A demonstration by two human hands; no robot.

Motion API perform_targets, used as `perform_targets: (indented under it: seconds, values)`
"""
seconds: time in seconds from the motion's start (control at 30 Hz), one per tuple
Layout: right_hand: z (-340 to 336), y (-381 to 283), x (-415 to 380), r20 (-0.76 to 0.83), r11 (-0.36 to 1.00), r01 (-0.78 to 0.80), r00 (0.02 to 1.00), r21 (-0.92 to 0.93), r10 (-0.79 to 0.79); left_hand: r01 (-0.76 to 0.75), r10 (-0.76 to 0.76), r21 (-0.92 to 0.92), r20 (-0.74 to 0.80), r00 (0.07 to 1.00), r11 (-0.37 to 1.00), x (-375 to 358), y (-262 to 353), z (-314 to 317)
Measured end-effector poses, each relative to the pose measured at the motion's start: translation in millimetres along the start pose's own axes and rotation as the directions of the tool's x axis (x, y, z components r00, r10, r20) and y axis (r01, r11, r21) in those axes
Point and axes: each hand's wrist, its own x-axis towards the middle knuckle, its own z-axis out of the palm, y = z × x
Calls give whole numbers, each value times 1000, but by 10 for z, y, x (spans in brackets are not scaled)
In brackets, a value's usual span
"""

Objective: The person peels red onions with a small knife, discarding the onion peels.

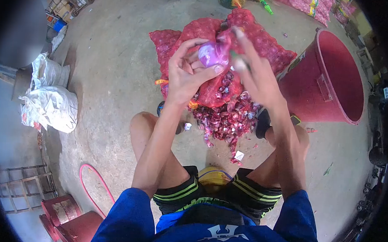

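Observation:
My left hand (185,68) is closed around a peeled purple onion (212,55), held up above the mesh sacks. Dark red skin (225,38) hangs loose at the onion's upper right side. Close by on the right, my right hand (259,74) is smeared by motion. A thin green object (234,55) shows between its fingers, too blurred to name. Below both hands lies a red mesh sack (214,92) with onion skins on it. A heap of onion skins (228,122) spreads over the floor between my feet.
More red mesh sacks of onions (266,44) lie behind. On the right a large red bin (303,93) leans with its mouth toward me. White sacks (51,108) stand at left. A pink hose (97,174) and red containers (79,228) are at lower left.

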Motion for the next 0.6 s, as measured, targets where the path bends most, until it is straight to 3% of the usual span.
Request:
perform_targets:
  seconds: [0.03, 0.07, 0.1, 0.17, 0.23, 0.3, 0.33, 0.37, 0.47, 0.53, 0.57, 0.6]
  values:
    - [-7, 246, 12, 53, 965, -252, 965, -75, 256, -4, 4, 22, 17, 1000, 1000, -28, 20, -7]
    - [-36, 394, -6, 81, 861, -483, 863, -162, 499, 3, -3, 21, 19, 1000, 1000, -65, 31, -10]
    - [-96, 419, -12, 67, 858, -487, 862, -162, 502, -2, 1, 36, 20, 1000, 999, -60, 40, -20]
    - [-171, 477, -31, 177, 782, -600, 762, -172, 623, -9, 8, 52, 25, 1000, 999, -40, 55, -74]
    - [-46, 673, -196, 116, 808, -538, 811, -240, 574, -72, 69, 46, 52, 996, 996, -30, 53, -106]
    - [21, 787, -384, 212, 807, -394, 828, -440, 520, -34, 7, 170, 154, 988, 985, -75, 122, -137]
    - [-12, 658, -395, 284, 753, -413, 746, -513, 603, -7, -46, 226, 231, 972, 974, -77, 154, -156]
    - [-26, 518, -345, 341, 692, -423, 646, -584, 683, 7, -115, 251, 418, 901, 968, -35, 239, -140]
    - [-19, 567, -429, 427, 676, -394, 553, -623, 716, 61, -312, 332, 788, 531, 941, 172, 560, 514]
    - [-11, 810, -509, 391, 743, -333, 686, -581, 613, -231, -129, 227, 918, 374, 946, 434, 674, 1230]
    - [59, 941, -496, 378, 783, -286, 752, -552, 540, -362, 42, 118, 914, 404, 925, 524, 663, 1605]
    - [147, 1029, -469, 360, 821, -234, 812, -522, 460, -485, 59, 201, 882, 468, 851, 661, 639, 1881]
